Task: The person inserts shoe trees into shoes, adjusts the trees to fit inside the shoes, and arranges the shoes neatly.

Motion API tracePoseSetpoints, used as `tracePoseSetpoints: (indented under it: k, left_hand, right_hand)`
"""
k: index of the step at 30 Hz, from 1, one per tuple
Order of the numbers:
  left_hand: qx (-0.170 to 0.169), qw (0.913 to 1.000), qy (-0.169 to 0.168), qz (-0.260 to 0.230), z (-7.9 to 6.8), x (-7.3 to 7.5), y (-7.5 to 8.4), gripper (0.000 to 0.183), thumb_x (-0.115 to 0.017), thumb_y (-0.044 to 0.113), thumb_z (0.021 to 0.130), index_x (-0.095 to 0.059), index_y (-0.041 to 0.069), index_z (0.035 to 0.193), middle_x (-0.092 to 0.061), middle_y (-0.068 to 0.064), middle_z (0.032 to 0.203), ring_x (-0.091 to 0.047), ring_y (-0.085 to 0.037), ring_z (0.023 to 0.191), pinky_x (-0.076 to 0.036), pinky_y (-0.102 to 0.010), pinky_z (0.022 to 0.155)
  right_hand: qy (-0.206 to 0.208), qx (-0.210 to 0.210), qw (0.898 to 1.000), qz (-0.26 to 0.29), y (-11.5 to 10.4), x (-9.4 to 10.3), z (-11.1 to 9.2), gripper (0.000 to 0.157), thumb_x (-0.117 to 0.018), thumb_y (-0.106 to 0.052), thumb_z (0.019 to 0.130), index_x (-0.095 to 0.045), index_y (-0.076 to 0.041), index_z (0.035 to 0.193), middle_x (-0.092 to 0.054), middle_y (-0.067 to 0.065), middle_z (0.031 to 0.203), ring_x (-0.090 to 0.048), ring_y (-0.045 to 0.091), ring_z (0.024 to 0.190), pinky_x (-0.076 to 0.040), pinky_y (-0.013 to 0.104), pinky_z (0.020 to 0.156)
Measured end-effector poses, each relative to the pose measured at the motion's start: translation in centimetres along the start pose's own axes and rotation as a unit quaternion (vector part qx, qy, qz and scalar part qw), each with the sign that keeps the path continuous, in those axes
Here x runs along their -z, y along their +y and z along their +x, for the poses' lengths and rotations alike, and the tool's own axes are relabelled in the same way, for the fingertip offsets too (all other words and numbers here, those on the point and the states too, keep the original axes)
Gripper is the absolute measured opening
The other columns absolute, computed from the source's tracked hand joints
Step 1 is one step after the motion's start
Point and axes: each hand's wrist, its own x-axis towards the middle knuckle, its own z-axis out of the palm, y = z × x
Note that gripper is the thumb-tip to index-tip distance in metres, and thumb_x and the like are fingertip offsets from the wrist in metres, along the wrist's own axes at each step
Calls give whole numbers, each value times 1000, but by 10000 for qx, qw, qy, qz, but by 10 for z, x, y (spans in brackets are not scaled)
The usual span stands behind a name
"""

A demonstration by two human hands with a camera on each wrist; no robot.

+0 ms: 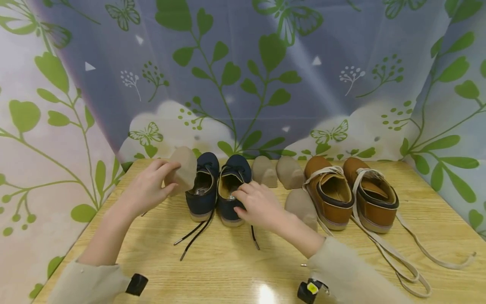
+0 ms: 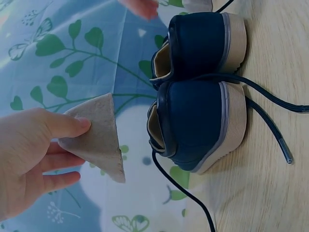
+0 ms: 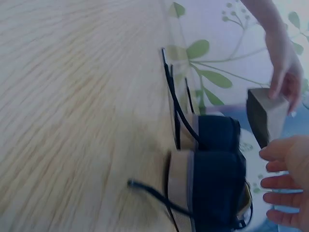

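My left hand (image 1: 146,188) pinches a beige molded shoe insert (image 1: 184,169) between thumb and fingers, raised just left of the navy shoes. In the left wrist view, the insert (image 2: 99,133) shows a broad cut edge facing the shoes. Two navy lace-up shoes, the left one (image 1: 201,204) and the right one (image 1: 229,211), stand side by side with heels toward me. Above the right navy shoe's opening hovers my right hand (image 1: 262,207), its fingers loosely bent. Nothing shows between those fingers in the right wrist view, where the right hand (image 3: 287,181) is partly cut off.
Three more beige inserts lie between the pairs: two at the back (image 1: 264,171) (image 1: 290,172) and one nearer (image 1: 301,207), partly behind my right forearm. Brown shoes (image 1: 328,198) (image 1: 373,200) stand to the right, their long laces (image 1: 391,257) trailing over the wooden table (image 1: 212,278). A leaf-patterned cloth (image 1: 243,84) hangs behind.
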Motion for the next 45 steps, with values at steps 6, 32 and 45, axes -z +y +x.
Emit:
tracePoseSetpoints:
  k: [6,32,45]
  left_hand:
    - [-153,9998,-127,-31,2,4,-1,47,-68,6,83,-53,1,126,-52,-18,116,-54,-33,97,-45,-48,80]
    - [-194,9961,-855,-41,3,29,-4,45,-70,9,81,-58,7,124,-57,-6,101,-51,-23,86,-41,-41,74]
    - [-435,9927,-1116,-171,5,35,1,42,-72,10,80,-60,6,121,-51,3,83,-47,-18,78,-40,-35,68]
  right_hand:
    - [-355,308,9987,174,-19,-12,21,34,-63,-27,89,-62,-12,119,-57,4,116,-51,22,104,-43,34,86]
    - [-1072,93,9942,-81,-32,-34,46,46,-58,-38,90,-55,-15,129,-48,2,131,-46,20,114,-41,36,85]
    - [-1017,185,9946,95,-28,-36,47,45,-58,-34,91,-52,-13,131,-47,3,131,-47,21,112,-42,36,86]
